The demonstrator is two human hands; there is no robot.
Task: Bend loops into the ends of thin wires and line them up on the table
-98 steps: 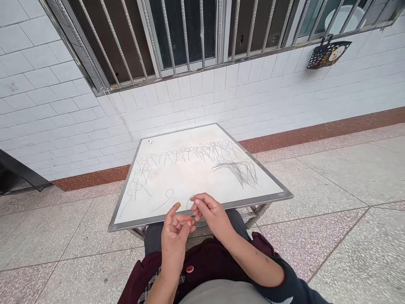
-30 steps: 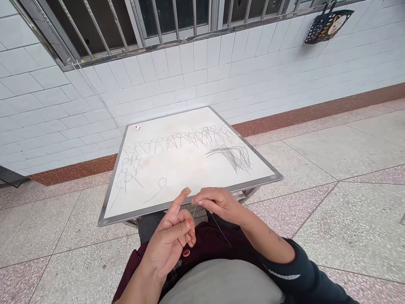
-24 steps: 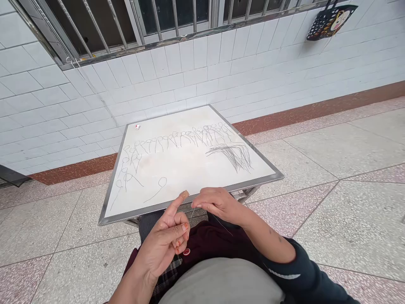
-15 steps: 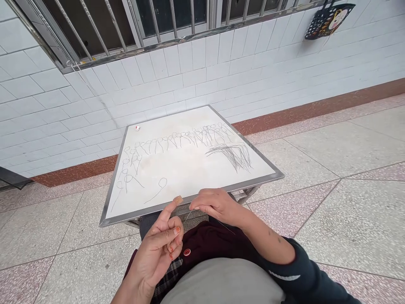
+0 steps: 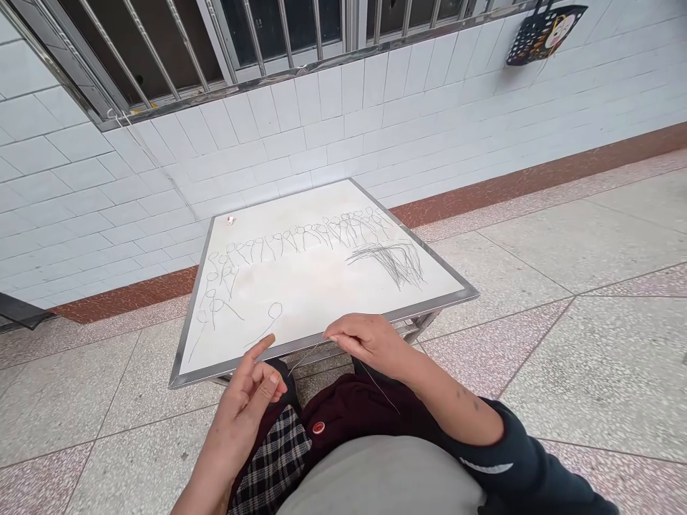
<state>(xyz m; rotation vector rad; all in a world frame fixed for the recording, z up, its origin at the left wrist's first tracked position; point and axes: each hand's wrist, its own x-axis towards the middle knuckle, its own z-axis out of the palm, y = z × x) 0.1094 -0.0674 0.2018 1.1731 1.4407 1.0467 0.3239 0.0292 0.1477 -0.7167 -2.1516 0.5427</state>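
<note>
A thin wire (image 5: 382,392) runs between my two hands over the near edge of the white table (image 5: 300,286). My left hand (image 5: 244,397) is left of centre, thumb and curled fingers pinching one end, with the index finger stretched out and a tan covering on its tip. At the table's front edge, my right hand (image 5: 370,343) pinches the wire between thumb and fingers, and a loose tail hangs below toward my lap. On the tabletop lies a single looped wire (image 5: 275,310) close to my left hand. Several more looped wires (image 5: 257,249) form a curved row behind it.
A bundle of straight wires (image 5: 394,265) rests on the table's right side. A small red and white object (image 5: 231,220) sits at the far left corner. Behind are a tiled wall (image 5: 268,143), a barred window and a hanging black bag (image 5: 542,34).
My left hand has moved left and slightly down, away from my right hand, and the wire between them spans a wider gap. The right hand stays nearly in place.
</note>
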